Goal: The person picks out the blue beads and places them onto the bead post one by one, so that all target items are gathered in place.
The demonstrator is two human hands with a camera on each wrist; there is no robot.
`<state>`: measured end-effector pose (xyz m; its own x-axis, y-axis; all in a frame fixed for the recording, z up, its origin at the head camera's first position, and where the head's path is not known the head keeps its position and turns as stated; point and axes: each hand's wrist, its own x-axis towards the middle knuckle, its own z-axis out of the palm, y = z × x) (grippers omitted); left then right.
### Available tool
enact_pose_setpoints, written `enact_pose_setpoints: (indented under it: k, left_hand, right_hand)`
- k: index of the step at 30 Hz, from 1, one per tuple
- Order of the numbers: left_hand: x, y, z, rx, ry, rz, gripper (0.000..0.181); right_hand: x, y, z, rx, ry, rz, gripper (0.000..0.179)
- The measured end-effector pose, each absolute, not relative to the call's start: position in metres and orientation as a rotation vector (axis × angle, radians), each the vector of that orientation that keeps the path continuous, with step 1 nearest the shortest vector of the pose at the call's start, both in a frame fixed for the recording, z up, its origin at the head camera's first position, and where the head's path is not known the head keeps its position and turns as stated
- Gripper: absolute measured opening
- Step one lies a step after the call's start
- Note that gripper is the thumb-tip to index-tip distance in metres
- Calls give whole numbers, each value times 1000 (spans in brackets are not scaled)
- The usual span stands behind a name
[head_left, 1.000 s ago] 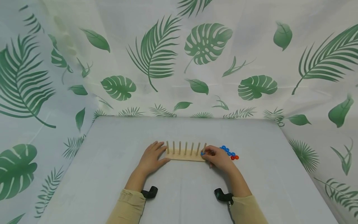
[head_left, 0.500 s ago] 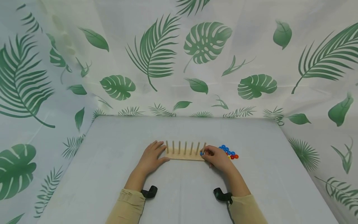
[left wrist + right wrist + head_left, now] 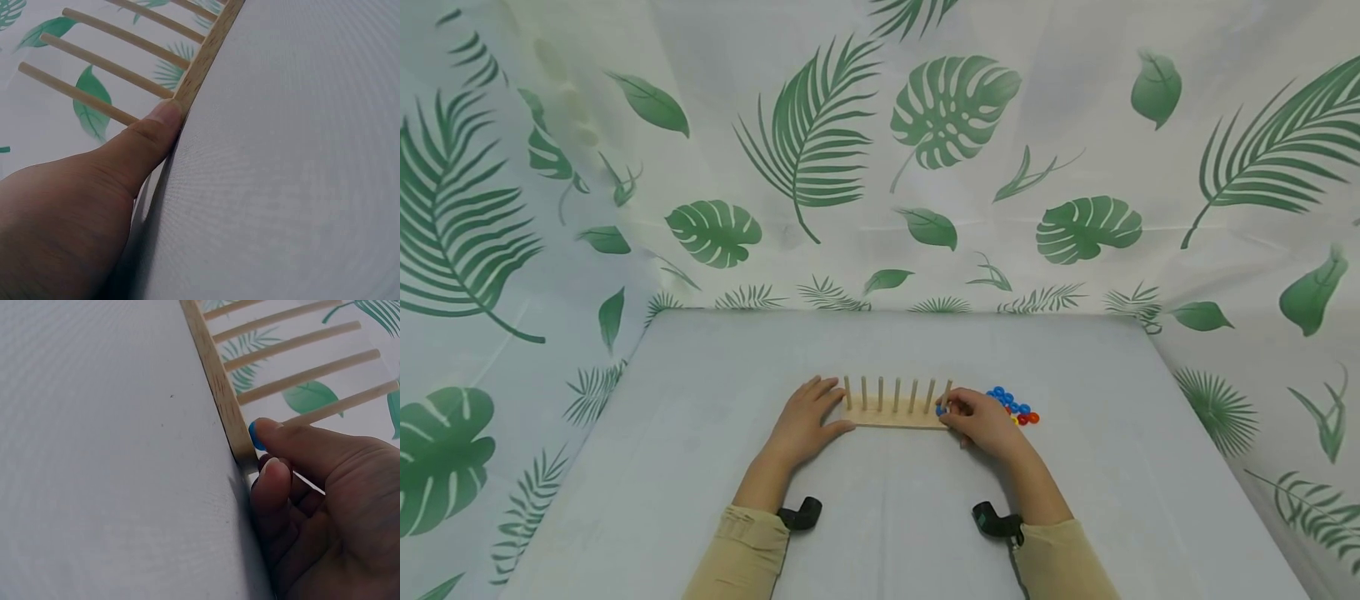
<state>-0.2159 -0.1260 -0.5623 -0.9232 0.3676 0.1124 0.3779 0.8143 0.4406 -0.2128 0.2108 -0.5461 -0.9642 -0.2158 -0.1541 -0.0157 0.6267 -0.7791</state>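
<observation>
A wooden pegboard (image 3: 895,417) with a row of upright pegs lies on the table. My left hand (image 3: 805,421) rests at its left end with fingers straight, and in the left wrist view the thumb (image 3: 153,131) presses the board's front corner. At the right end my right hand (image 3: 985,423) pinches a small blue ring (image 3: 255,435) low beside the last peg (image 3: 947,394). Fingers hide much of that ring, so I cannot tell whether it is around the peg. The right wrist view shows the other right fingers curled near the board's end.
Just beyond the right hand lies a pile of small rings, with blue rings (image 3: 1000,392), red rings (image 3: 1033,417) and a partly hidden yellow ring (image 3: 1015,421). A pale cloth (image 3: 880,517) covers the table. Behind it hangs a leaf-patterned curtain (image 3: 850,250).
Both hands stay almost in place at the pegboard. More of the ring pile, including some yellow, shows beside the right hand than a second ago. The head view has shifted slightly.
</observation>
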Motion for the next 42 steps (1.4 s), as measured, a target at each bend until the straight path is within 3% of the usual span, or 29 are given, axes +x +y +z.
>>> enact_pose_setpoints:
  k: [9, 17, 32, 42]
  left_hand:
    - [-217, -124, -564, -615, -2952, -716, 66]
    - [-217, -123, -563, -620, -2956, -711, 66]
    - [-218, -126, -565, -627, -2952, -692, 67]
    - [-217, -126, -565, -620, -2943, -713, 67]
  right_hand:
    - [-214, 221, -543, -127, 2541, -1328, 33]
    - [-210, 232, -532, -128, 2502, -1392, 32]
    - [-202, 297, -487, -82, 2675, -1296, 46]
    - [-211, 341, -497, -21, 2716, -1107, 48]
